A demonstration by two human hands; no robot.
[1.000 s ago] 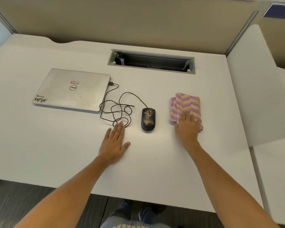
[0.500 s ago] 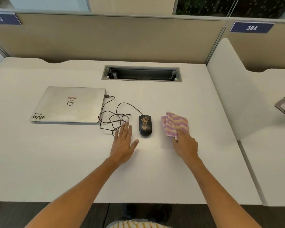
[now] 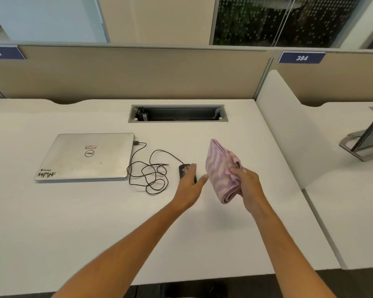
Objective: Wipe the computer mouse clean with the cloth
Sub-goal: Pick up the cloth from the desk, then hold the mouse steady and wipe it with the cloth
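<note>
The black computer mouse (image 3: 184, 169), with orange speckles on top, lies mid-desk; only its far left part shows. My left hand (image 3: 190, 186) lies over it with the fingers straight and the thumb spread to the right. I cannot tell whether the palm touches it. The folded pink-and-cream striped cloth (image 3: 221, 168) is lifted off the white desk (image 3: 73, 222), just right of the mouse. My right hand (image 3: 248, 183) grips the cloth at its right edge.
A closed silver laptop (image 3: 86, 157) lies at the left, with the mouse's tangled black cable (image 3: 151, 175) plugged into it. A cable slot (image 3: 178, 114) opens at the back. A white divider (image 3: 289, 136) bounds the right side; a monitor stand (image 3: 366, 143) sits beyond it.
My right hand has picked the cloth up off the desk. My left hand slid right from beside the cable to over the mouse. The camera tilted upward.
</note>
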